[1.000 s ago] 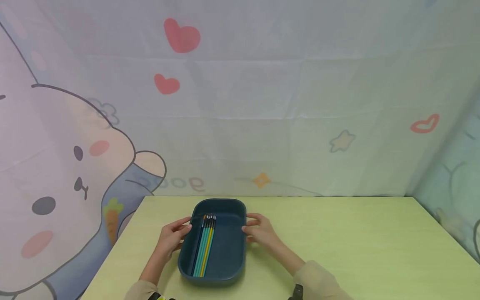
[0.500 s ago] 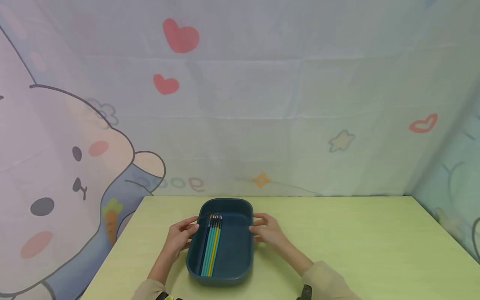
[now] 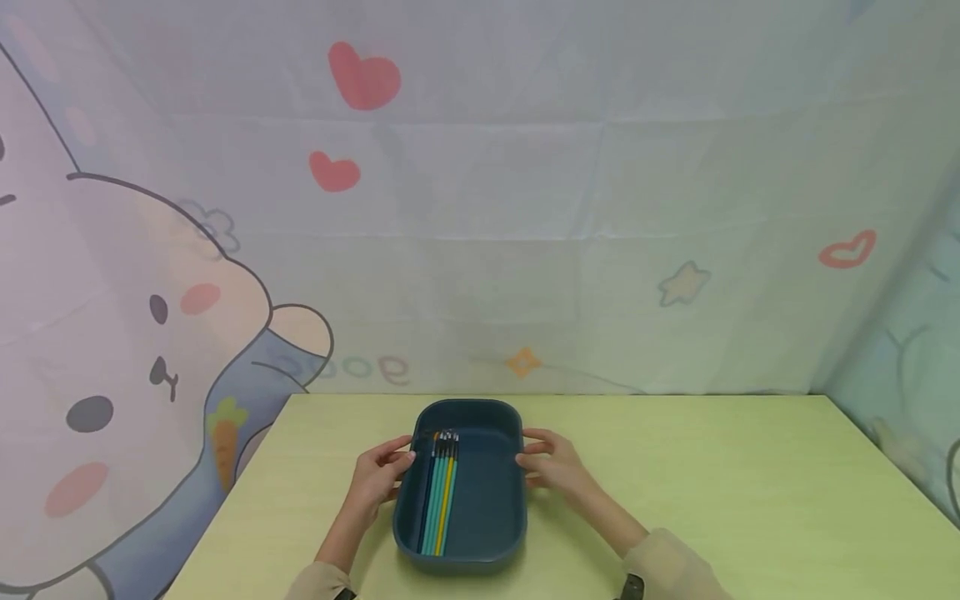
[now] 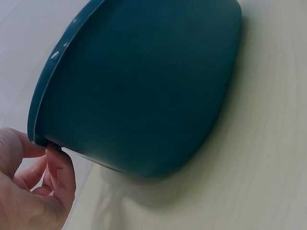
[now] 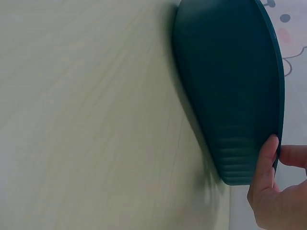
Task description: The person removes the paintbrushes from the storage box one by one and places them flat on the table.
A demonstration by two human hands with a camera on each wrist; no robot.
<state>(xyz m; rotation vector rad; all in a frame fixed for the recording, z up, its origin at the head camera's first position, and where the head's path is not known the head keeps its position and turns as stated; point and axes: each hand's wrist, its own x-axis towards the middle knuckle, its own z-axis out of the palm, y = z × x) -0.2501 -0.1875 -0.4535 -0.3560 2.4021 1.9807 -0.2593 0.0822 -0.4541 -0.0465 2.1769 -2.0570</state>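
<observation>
A dark teal rectangular tray point(image 3: 487, 500) with rounded corners sits between both hands on the table. Several paintbrushes point(image 3: 441, 500) lie side by side along its left part, bristles pointing away; their handles are turquoise, yellow and dark blue. My left hand point(image 3: 378, 477) pinches the left rim, and in the left wrist view the thumb and fingers meet at the rim's lip. On the opposite side, my right hand point(image 3: 558, 468) pinches the right rim, its fingers point(image 5: 265, 163) against the outer wall in the right wrist view. The brushes are hidden in both wrist views.
The pale yellow-green table point(image 3: 712, 492) extends to both sides of the tray. Behind it hangs a cloth backdrop point(image 3: 480, 183) printed with a cartoon animal, hearts and stars. A dark cable point(image 3: 952, 475) shows at the far right edge.
Both hands and the tray between them have shifted steadily to the right across the table. The paintbrushes have travelled along inside it, and the grip on each rim looks the same.
</observation>
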